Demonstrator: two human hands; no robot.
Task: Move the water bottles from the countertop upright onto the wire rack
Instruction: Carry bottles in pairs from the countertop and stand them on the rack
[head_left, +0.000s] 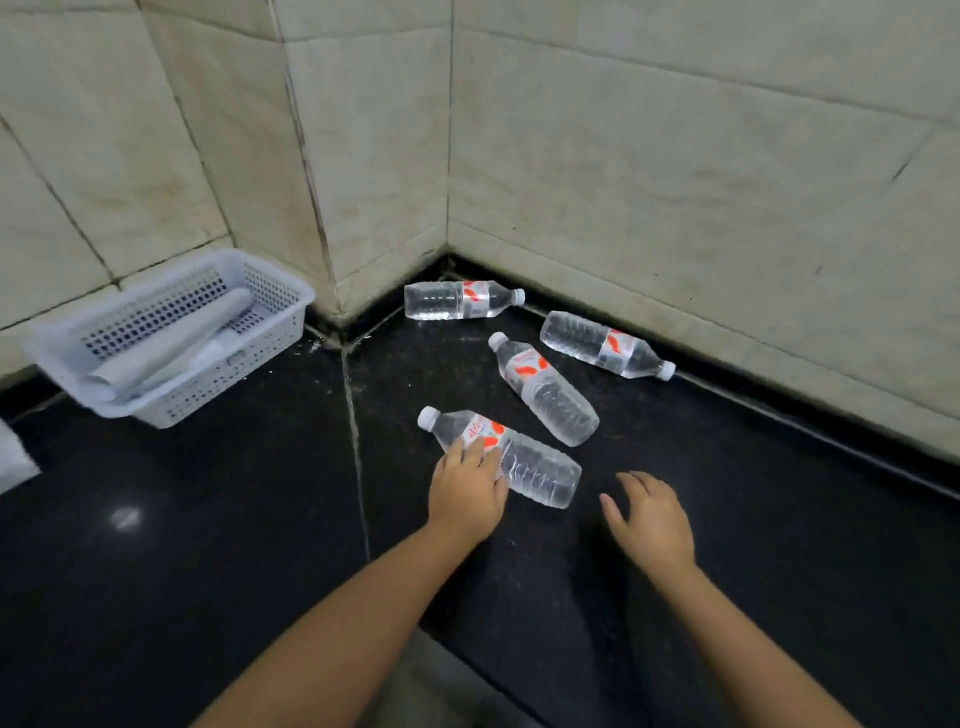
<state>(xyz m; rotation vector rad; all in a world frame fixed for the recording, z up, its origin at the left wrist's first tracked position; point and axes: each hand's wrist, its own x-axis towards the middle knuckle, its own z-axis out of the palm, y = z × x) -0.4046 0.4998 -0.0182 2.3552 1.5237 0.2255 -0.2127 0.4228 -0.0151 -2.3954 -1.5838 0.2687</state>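
Four bottles lying flat on the black tabletop (208, 519).
Left hand (467, 491): grip resting on the nearest bottle (535, 467). Right hand (652, 512): grip spread, holding nothing.

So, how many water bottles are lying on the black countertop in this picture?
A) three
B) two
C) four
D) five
C: four bottles lie on their sides on the countertop: one in the corner, one along the right wall, one in the middle, and the nearest one, which the left hand touches.
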